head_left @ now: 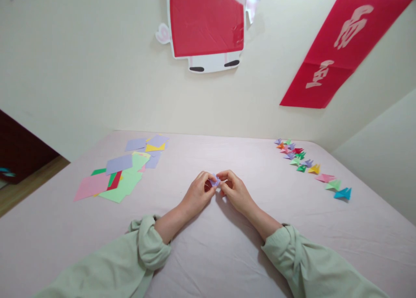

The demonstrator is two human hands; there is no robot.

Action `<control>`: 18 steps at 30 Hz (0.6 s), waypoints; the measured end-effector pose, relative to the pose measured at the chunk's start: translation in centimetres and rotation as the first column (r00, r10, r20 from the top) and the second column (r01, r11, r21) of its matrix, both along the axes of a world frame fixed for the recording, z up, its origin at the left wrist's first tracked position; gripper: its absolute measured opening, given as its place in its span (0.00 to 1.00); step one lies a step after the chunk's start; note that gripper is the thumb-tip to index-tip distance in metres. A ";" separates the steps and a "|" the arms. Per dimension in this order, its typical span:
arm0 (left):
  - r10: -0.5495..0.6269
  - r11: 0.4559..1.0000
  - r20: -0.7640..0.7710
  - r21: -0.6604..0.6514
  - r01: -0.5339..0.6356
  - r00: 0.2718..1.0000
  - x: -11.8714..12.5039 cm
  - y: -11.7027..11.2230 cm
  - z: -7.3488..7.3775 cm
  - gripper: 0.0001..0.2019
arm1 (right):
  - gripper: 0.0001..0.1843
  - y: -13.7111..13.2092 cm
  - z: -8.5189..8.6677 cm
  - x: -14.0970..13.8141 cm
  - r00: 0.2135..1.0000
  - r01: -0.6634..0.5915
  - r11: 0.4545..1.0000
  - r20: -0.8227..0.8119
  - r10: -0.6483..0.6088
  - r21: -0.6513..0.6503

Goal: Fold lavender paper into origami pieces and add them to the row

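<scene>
You have the purple paper (215, 180) at frame centre, small and partly hidden by your fingers. Left hand (199, 189) pinches it from the left, thumb and index closed on it; right hand (236, 190) pinches from the right, fingertips bunched, nearly touching the left's. Fold detail too small to tell. Risks, my judgement: if your hands pull against each other, the paper could tear or a crease could slip; if one pinch loosens, it could spring open or drop on the cloth (198, 259) just below. Fingers covering most of it could also hide a crooked edge from you. Edges: cloth's far edge meets the wall (97, 72) across mid-frame, well beyond your hands; side edges slant out toward lower left and lower right, both well apart from you. Room: you have a wide stretch of cloth each side, up to the overlapping sheets (121, 189) at left and the slanting line of folded pieces (313, 169) at right. A broad left sweep could scatter the loose sheets; a right one could knock the blue piece (342, 194), nearest end of the line.
</scene>
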State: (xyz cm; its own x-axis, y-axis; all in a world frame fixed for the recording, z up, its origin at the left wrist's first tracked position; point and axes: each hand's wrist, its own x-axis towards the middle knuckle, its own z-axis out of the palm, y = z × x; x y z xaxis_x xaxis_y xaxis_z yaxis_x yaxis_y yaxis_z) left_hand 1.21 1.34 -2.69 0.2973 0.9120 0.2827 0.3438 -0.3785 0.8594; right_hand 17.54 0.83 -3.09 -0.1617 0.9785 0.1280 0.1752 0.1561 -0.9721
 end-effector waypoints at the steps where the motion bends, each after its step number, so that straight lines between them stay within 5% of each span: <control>1: 0.000 1.000 0.001 0.000 0.000 1.000 0.0 0.0 0.0 0.02 | 0.11 0.0 -0.1 0.0 1.000 0.000 1.000 0.002 0.000 -0.004; 18: -0.003 1.000 0.002 0.017 0.003 1.000 0.0 0.1 -0.4 0.05 | 0.10 -0.1 -0.1 -0.1 0.999 -0.009 1.000 0.034 0.009 0.010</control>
State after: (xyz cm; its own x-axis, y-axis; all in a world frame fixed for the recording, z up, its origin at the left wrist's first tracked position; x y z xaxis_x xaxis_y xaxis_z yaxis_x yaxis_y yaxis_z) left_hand 1.23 1.47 -3.06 0.2997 0.9059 0.2991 0.3411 -0.3945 0.8532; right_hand 17.47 0.76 -3.21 -0.1747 0.9758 0.1317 0.2070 0.1672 -0.9639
